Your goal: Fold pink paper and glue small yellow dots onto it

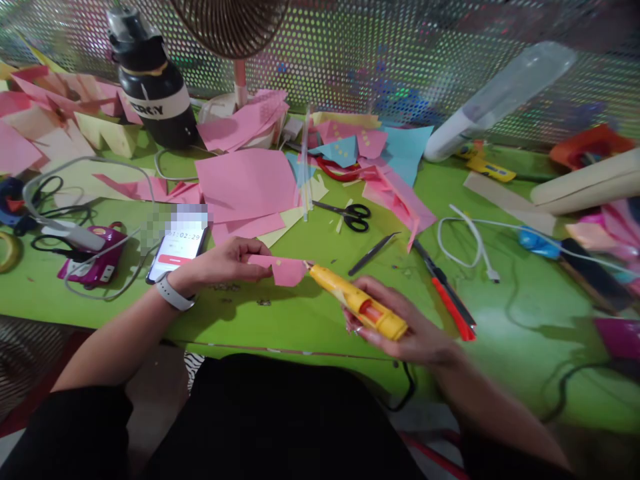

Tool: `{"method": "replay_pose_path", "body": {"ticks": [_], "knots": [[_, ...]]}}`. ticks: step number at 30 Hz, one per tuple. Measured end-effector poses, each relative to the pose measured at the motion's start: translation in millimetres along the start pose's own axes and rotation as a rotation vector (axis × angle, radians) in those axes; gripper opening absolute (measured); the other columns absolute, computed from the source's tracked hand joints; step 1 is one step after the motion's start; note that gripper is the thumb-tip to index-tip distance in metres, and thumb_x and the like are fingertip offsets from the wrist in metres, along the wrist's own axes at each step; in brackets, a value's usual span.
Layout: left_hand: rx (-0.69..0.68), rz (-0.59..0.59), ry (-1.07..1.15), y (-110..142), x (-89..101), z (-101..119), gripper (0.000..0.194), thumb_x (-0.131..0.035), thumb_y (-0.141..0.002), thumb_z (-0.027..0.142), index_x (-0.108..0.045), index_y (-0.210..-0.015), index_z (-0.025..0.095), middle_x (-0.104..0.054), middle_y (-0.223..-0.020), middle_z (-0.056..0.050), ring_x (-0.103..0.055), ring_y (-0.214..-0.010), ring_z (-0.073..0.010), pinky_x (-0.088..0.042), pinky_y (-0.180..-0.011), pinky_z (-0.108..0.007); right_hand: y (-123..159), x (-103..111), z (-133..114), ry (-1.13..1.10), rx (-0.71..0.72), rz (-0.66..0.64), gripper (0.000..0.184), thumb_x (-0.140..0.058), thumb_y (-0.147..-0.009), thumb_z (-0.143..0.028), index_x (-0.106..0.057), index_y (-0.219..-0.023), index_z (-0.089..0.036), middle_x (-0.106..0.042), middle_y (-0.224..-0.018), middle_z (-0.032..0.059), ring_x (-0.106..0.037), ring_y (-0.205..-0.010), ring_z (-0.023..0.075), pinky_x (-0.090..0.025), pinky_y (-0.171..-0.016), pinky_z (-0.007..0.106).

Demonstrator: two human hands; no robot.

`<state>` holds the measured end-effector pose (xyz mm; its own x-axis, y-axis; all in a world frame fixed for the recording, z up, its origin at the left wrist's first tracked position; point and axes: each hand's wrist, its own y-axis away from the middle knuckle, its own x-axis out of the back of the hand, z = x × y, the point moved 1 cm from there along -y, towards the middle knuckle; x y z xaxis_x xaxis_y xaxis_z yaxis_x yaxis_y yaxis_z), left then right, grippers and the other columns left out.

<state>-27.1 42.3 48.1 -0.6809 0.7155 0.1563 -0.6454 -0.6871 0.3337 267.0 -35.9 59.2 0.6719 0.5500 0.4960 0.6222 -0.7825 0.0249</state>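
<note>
My left hand (233, 261) pinches a small cut piece of pink paper (290, 272) over the green table. A pale yellow spot shows on the paper near my fingertips. In my right hand (390, 320) is a yellow hot glue gun (350, 297), its nozzle pointing left at the paper's right edge. Whether the nozzle touches the paper I cannot tell. Black-handled scissors (353, 217) and dark tweezers (373, 253) lie just beyond the glue gun.
A lit phone (179, 247) lies left, beside a purple power strip (95, 257). Pink sheets (245, 187), a black bottle (157, 93) and a fan (233, 23) stand behind. A red-and-black tool (447, 297), a white cable (467, 243) and a yellow cutter (493, 170) are at right.
</note>
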Motion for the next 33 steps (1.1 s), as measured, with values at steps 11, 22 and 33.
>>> {"method": "replay_pose_path", "body": {"ticks": [11,22,33], "knots": [[-0.066,-0.015,-0.088,-0.7,-0.9,-3.3,0.025,-0.069,-0.082,0.033,-0.068,-0.094,0.012,-0.054,-0.066,0.001,-0.04,-0.051,-0.0064,-0.03,-0.044,-0.02,-11.2,-19.9,-3.9,0.088,0.163,0.052,0.038,-0.068,-0.084,-0.052,-0.046,-0.09,-0.022,-0.043,-0.058,-0.0089,-0.037,-0.046,0.0076,-0.028,-0.043,0.021],[-0.059,-0.003,-0.159,0.9,-3.0,-2.9,0.027,-0.067,-0.083,0.035,-0.07,-0.1,0.015,-0.06,-0.074,-0.001,-0.05,-0.06,-0.0104,-0.036,-0.051,-0.022,-12.0,-20.4,-2.7,0.093,0.13,0.062,0.037,-0.069,-0.083,-0.052,-0.046,-0.086,-0.023,-0.039,-0.056,-0.0099,-0.033,-0.045,0.0075,-0.025,-0.043,0.022],[-0.084,0.008,-0.126,0.8,-3.5,-2.2,0.025,-0.069,-0.079,0.034,-0.071,-0.095,0.014,-0.065,-0.078,-0.003,-0.057,-0.064,-0.0121,-0.043,-0.053,-0.022,-12.9,-21.2,-3.7,0.109,0.162,0.079,0.037,-0.069,-0.084,-0.05,-0.046,-0.085,-0.022,-0.04,-0.056,-0.0098,-0.033,-0.045,0.0068,-0.024,-0.043,0.022]]}}
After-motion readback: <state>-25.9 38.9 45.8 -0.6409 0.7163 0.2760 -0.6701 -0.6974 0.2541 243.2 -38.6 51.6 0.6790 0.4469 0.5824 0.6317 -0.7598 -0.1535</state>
